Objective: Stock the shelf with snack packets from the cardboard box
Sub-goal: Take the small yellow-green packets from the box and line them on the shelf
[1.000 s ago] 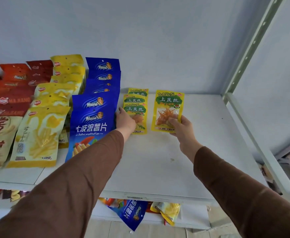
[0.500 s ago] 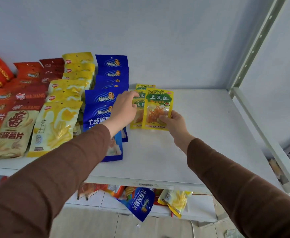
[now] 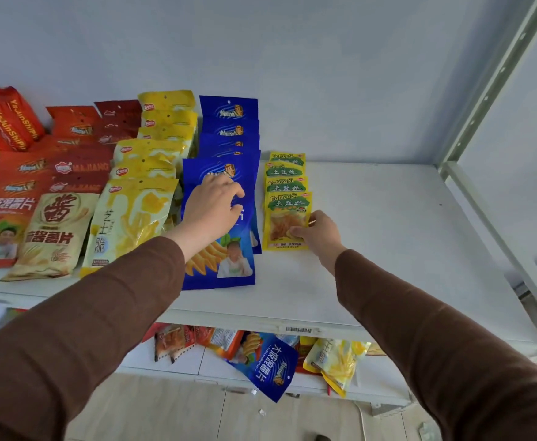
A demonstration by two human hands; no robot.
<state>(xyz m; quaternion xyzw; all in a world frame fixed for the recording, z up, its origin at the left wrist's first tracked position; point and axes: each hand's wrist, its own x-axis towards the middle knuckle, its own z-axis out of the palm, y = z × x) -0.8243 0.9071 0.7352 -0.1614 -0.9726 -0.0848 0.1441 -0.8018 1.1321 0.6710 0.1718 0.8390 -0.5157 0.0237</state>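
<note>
A small yellow-and-green snack packet (image 3: 287, 218) lies at the front of a short row of like packets (image 3: 286, 168) on the white shelf (image 3: 388, 249). My right hand (image 3: 319, 232) pinches its lower right corner, thumb on top. My left hand (image 3: 213, 206) rests with curled fingers on the front blue chip bag (image 3: 219, 249), beside the small packets. The cardboard box is out of view.
Rows of blue (image 3: 229, 122), yellow (image 3: 152, 167) and red bags (image 3: 69, 173) fill the shelf's left half. A white upright post (image 3: 496, 74) and side rail (image 3: 496, 230) bound the right. More packets (image 3: 270, 364) lie on the shelf below.
My right hand has laid the yellow-and-green packet down onto the front of its row. My left hand moved left from those packets onto the blue bag.
</note>
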